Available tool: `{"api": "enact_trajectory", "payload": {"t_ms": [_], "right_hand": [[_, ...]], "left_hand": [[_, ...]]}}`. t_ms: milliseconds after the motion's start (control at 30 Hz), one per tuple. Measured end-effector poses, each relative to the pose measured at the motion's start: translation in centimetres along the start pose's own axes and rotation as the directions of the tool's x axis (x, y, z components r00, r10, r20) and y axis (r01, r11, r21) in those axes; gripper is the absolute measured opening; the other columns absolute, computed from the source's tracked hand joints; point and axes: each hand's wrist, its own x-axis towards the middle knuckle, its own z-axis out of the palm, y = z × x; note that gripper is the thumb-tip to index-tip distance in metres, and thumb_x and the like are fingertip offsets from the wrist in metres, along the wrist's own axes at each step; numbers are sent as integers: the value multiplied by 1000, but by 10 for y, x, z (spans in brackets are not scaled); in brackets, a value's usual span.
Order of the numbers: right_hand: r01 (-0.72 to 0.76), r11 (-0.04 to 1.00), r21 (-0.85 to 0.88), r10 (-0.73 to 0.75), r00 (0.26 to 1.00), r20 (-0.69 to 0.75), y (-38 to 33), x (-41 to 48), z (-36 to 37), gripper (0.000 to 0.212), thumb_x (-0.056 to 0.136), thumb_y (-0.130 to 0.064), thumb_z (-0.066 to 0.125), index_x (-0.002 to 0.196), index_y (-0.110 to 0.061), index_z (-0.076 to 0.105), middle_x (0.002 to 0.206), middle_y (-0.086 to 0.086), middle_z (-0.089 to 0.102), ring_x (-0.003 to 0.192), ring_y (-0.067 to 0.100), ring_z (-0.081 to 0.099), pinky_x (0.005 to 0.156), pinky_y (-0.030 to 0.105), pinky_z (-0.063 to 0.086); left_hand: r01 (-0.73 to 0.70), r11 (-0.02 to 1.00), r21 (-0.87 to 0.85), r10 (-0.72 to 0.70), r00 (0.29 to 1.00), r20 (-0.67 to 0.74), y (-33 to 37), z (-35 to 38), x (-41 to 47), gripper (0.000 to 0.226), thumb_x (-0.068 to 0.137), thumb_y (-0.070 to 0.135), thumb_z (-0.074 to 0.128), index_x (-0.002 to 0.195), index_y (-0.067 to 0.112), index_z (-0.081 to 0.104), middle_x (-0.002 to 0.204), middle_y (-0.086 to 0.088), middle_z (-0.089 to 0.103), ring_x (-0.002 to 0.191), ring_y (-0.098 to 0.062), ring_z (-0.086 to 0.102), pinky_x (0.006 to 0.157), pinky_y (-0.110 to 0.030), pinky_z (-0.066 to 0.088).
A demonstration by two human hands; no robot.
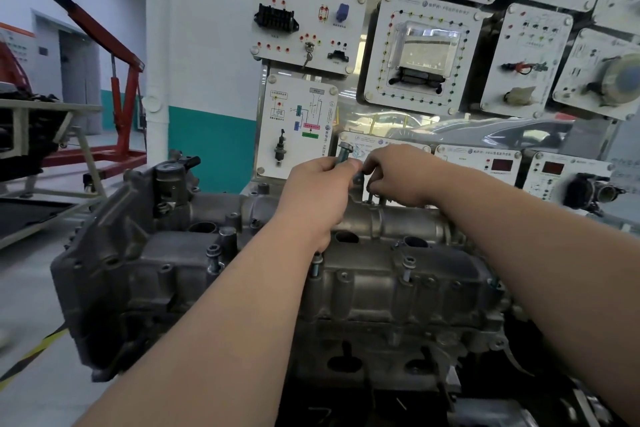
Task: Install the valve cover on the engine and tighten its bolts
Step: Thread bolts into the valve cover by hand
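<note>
Several bolts [408, 262] stand unseated in the valve cover [363, 274], which sits on the engine [346, 336]. Left hand [318, 194] grip holds a spare bolt [344, 152]; right hand [394, 173] grip pinches a far-edge bolt [370, 197]. Bolts look small, stiff, maybe oily: take by the head.

An automotive training workshop: wall-mounted component display boards [420, 52], a red engine hoist [121, 80] (hydraulic).
</note>
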Motion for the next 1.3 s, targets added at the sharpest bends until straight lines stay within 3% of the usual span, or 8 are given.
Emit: {"api": "enact_trajectory", "payload": {"t_ms": [133, 233, 400, 633, 800, 933, 1067, 1300], "right_hand": [[-44, 994, 104, 42, 999, 15, -1, 6, 3, 27, 85, -8, 58, 110, 1, 63, 100, 14, 70, 95, 30, 63, 83, 40, 52], [-89, 971, 222, 95, 995, -16, 4, 6, 12, 48, 87, -15, 63, 131, -7, 45, 105, 10, 68, 94, 26, 63, 79, 36, 50], [17, 1000, -17, -18, 998, -57, 4, 8, 14, 47, 91, -29, 61, 130, -10, 42, 109, 9, 63, 99, 26, 58, 76, 34, 45], [39, 989, 139, -29, 997, -73, 4, 4, 18, 51, 88, -11, 57, 136, -15, 40, 97, 2, 65, 90, 19, 55, 71, 28, 37], [-5, 1000, 28, 7, 996, -85, 2, 2, 17, 49, 93, -29, 59, 135, -13, 40, 113, 8, 64, 103, 26, 59, 78, 33, 44], [78, 911, 406, 19, 973, -230, -8, -7, -4, 41, 93, -33, 60, 128, -15, 49, 102, -3, 66, 84, 13, 64, 73, 30, 52], [156, 511, 845, -74, 988, -137, -22, -14, -22, 22, 92, -7, 58, 112, -15, 61, 101, 4, 70, 89, 16, 67, 83, 37, 57], [145, 606, 782, -145, 987, -71, -31, -12, -31, 21, 90, -2, 63, 106, -16, 64, 88, 1, 68, 77, 9, 66, 70, 23, 55]], "left_hand": [[-8, 1000, -2, 8, 1000, 3, -1, -1, 1, 13, 90, 22, 59, 81, 19, 67, 66, -2, 44, 49, -11, 33, 35, -10, 28], [-1, 1000, -14, 1, 1000, 17, -1, -1, 1, 11, 90, 22, 60, 83, 20, 67, 63, 1, 46, 49, -10, 36, 34, -10, 29], [1, 1000, -4, -1, 1000, 18, 0, 0, 1, 12, 90, 22, 60, 81, 21, 68, 44, 15, 50, 46, -6, 40, 34, -10, 28], [-5, 1000, -23, 5, 1000, -6, 0, 0, 0, 11, 89, 21, 61, 81, 18, 68, 52, 8, 48, 47, -10, 35, 35, -10, 26], [14, 1000, 4, -14, 1000, -16, 0, 0, 1, 11, 88, 22, 61, 82, 16, 68, 53, 7, 48, 46, -10, 34, 35, -14, 24], [19, 1000, 9, -18, 999, -35, 1, -1, -1, 15, 90, 24, 58, 82, 14, 67, 60, 3, 47, 48, -10, 35, 36, -16, 26], [67, 998, -3, -67, 997, -46, 4, 0, 1, 16, 90, 21, 54, 77, 14, 59, 62, 0, 44, 48, -12, 33, 41, -20, 23], [127, 991, -42, -127, 992, 18, 6, 1, 2, 13, 90, 15, 51, 78, 14, 55, 63, -1, 43, 48, -12, 31, 36, -16, 20]]}}
